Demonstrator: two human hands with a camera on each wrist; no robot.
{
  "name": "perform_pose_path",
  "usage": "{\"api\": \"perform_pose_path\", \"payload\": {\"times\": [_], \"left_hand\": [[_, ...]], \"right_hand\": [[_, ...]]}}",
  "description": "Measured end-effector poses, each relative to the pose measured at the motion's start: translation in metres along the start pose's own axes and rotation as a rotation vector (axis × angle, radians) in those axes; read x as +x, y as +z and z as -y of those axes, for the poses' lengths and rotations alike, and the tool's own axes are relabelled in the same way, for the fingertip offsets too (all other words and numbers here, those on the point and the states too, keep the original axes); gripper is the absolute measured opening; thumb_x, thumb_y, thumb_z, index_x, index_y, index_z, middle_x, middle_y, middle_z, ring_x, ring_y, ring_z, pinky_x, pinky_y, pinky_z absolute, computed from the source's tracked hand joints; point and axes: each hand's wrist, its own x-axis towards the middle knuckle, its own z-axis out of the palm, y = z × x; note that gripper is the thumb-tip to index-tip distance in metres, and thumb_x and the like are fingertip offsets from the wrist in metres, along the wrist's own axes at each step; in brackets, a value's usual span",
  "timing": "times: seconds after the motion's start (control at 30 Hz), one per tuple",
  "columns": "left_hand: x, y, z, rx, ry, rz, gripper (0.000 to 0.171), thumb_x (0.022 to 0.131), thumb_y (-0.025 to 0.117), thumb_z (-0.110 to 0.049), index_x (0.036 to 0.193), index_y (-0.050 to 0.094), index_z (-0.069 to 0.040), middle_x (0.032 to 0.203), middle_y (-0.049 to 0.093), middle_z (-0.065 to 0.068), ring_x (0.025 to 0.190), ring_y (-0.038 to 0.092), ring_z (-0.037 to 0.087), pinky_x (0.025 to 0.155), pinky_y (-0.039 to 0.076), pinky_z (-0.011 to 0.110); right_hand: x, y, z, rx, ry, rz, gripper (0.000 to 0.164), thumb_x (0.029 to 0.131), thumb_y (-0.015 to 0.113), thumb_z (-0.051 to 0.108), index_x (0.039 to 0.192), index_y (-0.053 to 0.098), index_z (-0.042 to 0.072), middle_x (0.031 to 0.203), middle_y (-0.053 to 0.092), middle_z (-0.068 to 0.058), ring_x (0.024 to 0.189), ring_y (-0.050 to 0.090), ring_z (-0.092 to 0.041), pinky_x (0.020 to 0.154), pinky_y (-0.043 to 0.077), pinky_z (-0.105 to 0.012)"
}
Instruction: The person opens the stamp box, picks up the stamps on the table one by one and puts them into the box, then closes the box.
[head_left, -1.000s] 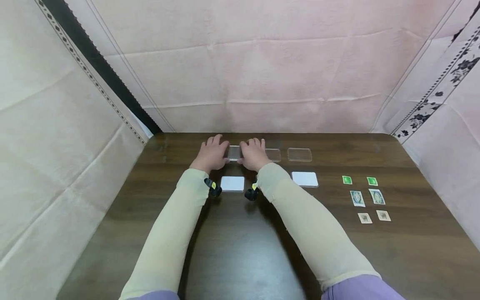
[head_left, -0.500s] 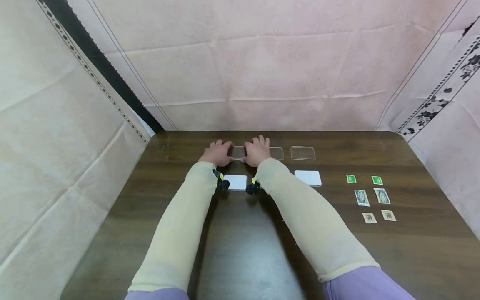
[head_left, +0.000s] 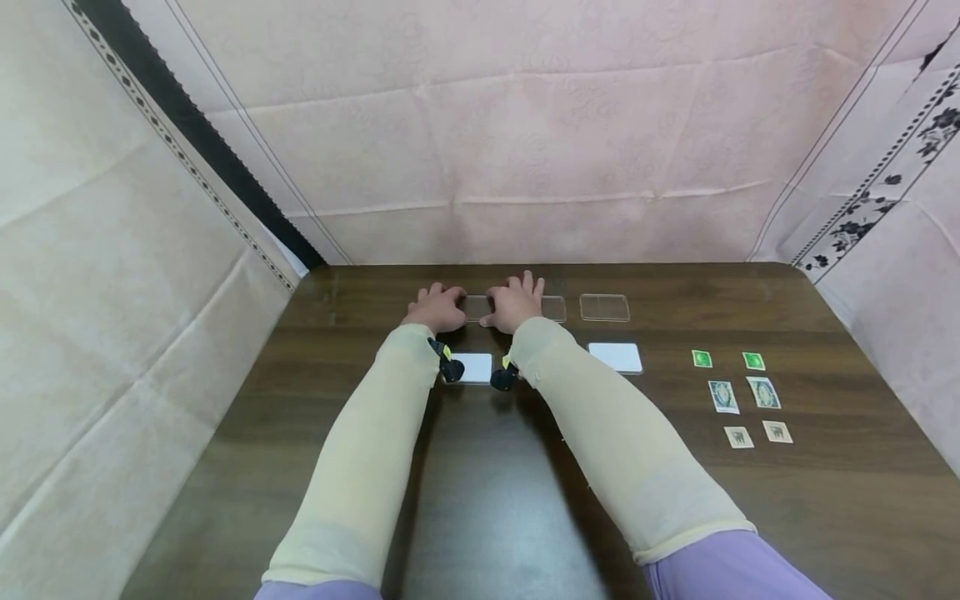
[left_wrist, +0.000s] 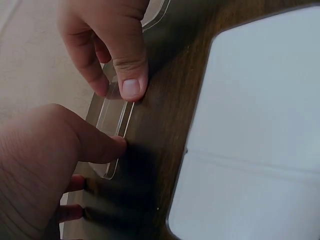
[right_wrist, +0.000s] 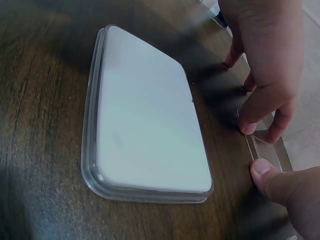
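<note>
In the head view a clear plastic lid (head_left: 475, 308) with rounded corners lies near the far table edge, between my two hands. My left hand (head_left: 437, 308) pinches its left end between thumb (left_wrist: 117, 145) and index finger, the other fingers spread down onto the table. At the other end my right hand (head_left: 515, 302) pinches it, thumb (left_wrist: 131, 89) on the near rim and a finger behind. Just nearer than the hands sits a clear box with a white top (head_left: 474, 367); it fills much of both wrist views, its rim (right_wrist: 92, 125) see-through.
Farther right lie two more clear lids, one partly behind the right hand and one apart (head_left: 604, 307). A second white-topped box (head_left: 615, 357) sits past the right forearm. Several small stamp-like pictures, green (head_left: 702, 359), blue (head_left: 723, 397) and pale (head_left: 738, 437), lie at the right.
My left hand has shifted slightly right, closer around the lid's end. The right hand stays nearly in place at the other end. The head view has shifted a little.
</note>
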Motion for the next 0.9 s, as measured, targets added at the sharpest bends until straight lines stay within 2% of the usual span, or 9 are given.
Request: {"api": "perform_pose_path", "payload": {"times": [0.17, 0.3, 0.43, 0.57, 0.67, 0.9], "left_hand": [[-0.002, 0.0, 0.0, -0.012, -0.001, -0.002, 0.06, 0.091, 0.053, -0.027, 0.151, 0.047, -0.024, 0.154, 0.034, 0.014, 0.131, 0.031, 0.038, 0.109, 0.029, 0.06], [-0.001, 0.0, 0.001, -0.026, 0.005, -0.005, 0.065, 0.091, 0.054, -0.027, 0.154, 0.042, -0.027, 0.157, 0.032, 0.014, 0.134, 0.03, 0.039, 0.111, 0.027, 0.061], [-0.002, -0.001, 0.004, -0.064, 0.001, -0.01, 0.072, 0.09, 0.058, -0.031, 0.158, 0.034, -0.029, 0.159, 0.029, 0.015, 0.137, 0.028, 0.039, 0.112, 0.027, 0.061], [-0.01, -0.005, 0.003, -0.109, 0.022, -0.049, 0.075, 0.091, 0.061, -0.035, 0.16, 0.03, -0.028, 0.16, 0.027, 0.016, 0.142, 0.025, 0.039, 0.113, 0.027, 0.061], [-0.016, -0.008, 0.0, -0.128, 0.065, -0.1, 0.074, 0.093, 0.062, -0.037, 0.16, 0.03, -0.027, 0.16, 0.027, 0.016, 0.144, 0.023, 0.039, 0.115, 0.025, 0.062], [-0.034, -0.011, -0.01, -0.094, 0.132, -0.215, 0.066, 0.096, 0.061, -0.035, 0.157, 0.036, -0.022, 0.157, 0.033, 0.014, 0.142, 0.028, 0.038, 0.114, 0.028, 0.058]], "right_hand": [[0.0, 0.0, 0.0, 0.013, -0.001, -0.005, 0.064, 0.086, 0.079, 0.047, 0.141, 0.06, 0.021, 0.155, 0.04, -0.017, 0.152, 0.005, -0.044, 0.119, -0.003, -0.064], [0.001, 0.0, -0.001, 0.012, -0.006, -0.014, 0.072, 0.084, 0.08, 0.048, 0.145, 0.057, 0.017, 0.156, 0.039, -0.018, 0.152, 0.006, -0.044, 0.119, -0.003, -0.063], [-0.003, -0.004, -0.003, 0.022, -0.044, -0.061, 0.079, 0.082, 0.082, 0.047, 0.147, 0.053, 0.015, 0.157, 0.037, -0.019, 0.152, 0.007, -0.044, 0.119, -0.003, -0.063], [-0.013, -0.021, -0.01, 0.017, -0.099, -0.131, 0.077, 0.083, 0.082, 0.046, 0.147, 0.052, 0.015, 0.155, 0.038, -0.02, 0.15, 0.011, -0.045, 0.119, -0.002, -0.064], [-0.023, -0.039, -0.02, -0.002, -0.122, -0.169, 0.071, 0.085, 0.08, 0.046, 0.145, 0.055, 0.016, 0.153, 0.041, -0.019, 0.149, 0.015, -0.044, 0.119, -0.001, -0.064], [-0.052, -0.073, -0.055, -0.027, -0.144, -0.161, 0.062, 0.092, 0.072, 0.047, 0.143, 0.056, 0.016, 0.15, 0.049, -0.014, 0.15, 0.017, -0.042, 0.118, -0.004, -0.065]]}}
